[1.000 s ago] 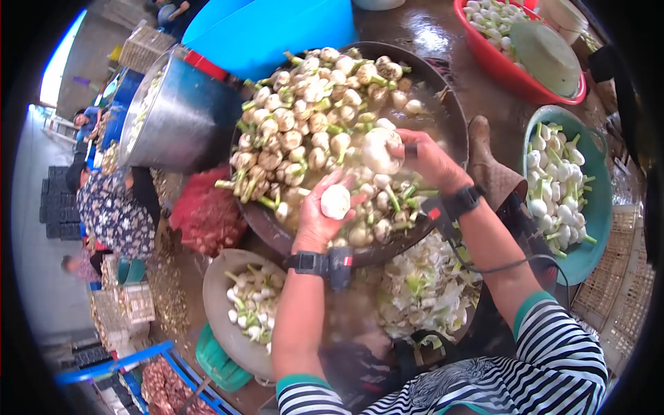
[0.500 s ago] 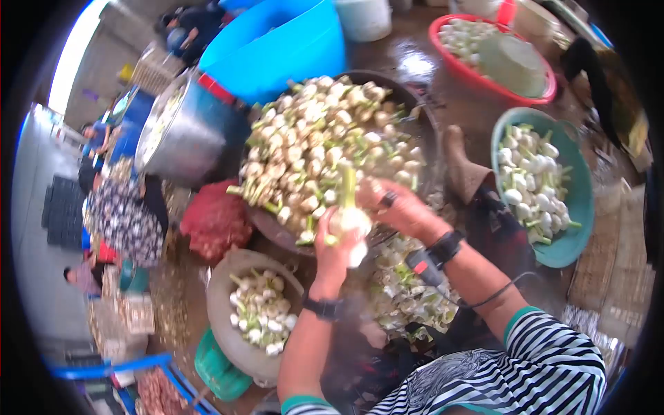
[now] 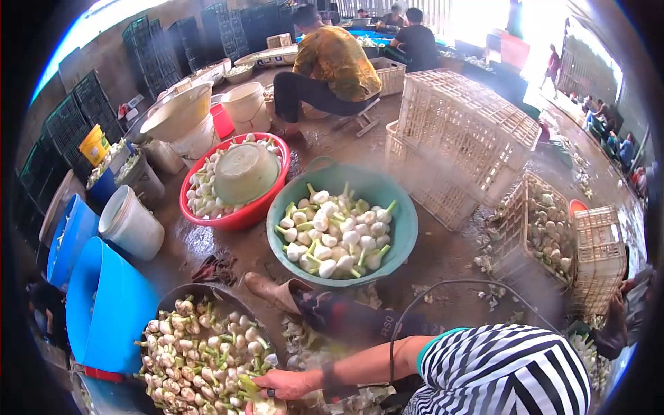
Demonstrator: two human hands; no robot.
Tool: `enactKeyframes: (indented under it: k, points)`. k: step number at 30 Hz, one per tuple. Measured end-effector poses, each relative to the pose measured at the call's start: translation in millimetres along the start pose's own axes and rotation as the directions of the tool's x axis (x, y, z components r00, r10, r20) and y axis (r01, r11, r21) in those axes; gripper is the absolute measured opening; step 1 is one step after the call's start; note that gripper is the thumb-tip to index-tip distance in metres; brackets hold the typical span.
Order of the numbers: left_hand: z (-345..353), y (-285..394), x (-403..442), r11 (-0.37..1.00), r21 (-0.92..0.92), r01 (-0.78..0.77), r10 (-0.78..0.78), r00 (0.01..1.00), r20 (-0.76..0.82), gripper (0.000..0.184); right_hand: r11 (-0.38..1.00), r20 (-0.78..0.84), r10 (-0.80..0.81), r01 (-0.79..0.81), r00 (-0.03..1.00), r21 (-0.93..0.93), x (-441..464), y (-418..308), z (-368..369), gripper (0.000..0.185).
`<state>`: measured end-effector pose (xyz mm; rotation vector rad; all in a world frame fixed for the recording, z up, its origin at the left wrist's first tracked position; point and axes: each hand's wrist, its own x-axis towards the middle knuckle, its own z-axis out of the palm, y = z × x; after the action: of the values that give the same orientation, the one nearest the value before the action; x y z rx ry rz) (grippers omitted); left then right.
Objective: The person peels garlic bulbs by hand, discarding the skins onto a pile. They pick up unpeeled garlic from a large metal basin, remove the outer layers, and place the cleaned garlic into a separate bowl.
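Observation:
Near the bottom edge, my right hand point(image 3: 287, 384), with a dark ring, has its fingers closed around the green stem point(image 3: 249, 386) of a white bulb point(image 3: 266, 407). The frame's edge cuts off part of that bulb. Only a sliver of skin, perhaps fingers of my left hand point(image 3: 250, 409), shows beside it; the rest is hidden. Both are over the near side of a wide dark basin point(image 3: 238, 302) heaped with bulbs point(image 3: 187, 353), many brownish, with green stems. Some peelings point(image 3: 311, 353) lie beside the basin.
A green basin point(image 3: 408, 238) and a red basin point(image 3: 185, 200) hold white bulbs. My boot point(image 3: 270, 290) is beside the dark basin. A blue tub point(image 3: 107, 311) stands left, crates point(image 3: 456, 131) at right. A person in a yellow shirt point(image 3: 339, 62) sits ahead.
The view has swung to the right, so the basins appear farther left and lower. My left hand has mostly left the frame. My right hand has closed around the stem.

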<state>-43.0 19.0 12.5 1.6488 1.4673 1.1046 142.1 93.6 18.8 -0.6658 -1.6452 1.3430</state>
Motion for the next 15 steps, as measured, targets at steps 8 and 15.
enactKeyframes:
  k: [8,15]
  points:
    - [-2.3,-2.8,-10.4,0.775,-0.575,0.262,-0.251,0.963,0.100,0.073,0.985,-0.232,0.116,-0.083,0.966,0.149,4.0,5.8,13.9,0.026]
    - [4.6,-60.7,10.4,-0.056,-0.859,0.509,-0.116,0.851,0.512,0.074,0.928,-0.268,0.250,-0.152,0.930,0.340,4.8,13.6,17.8,0.044]
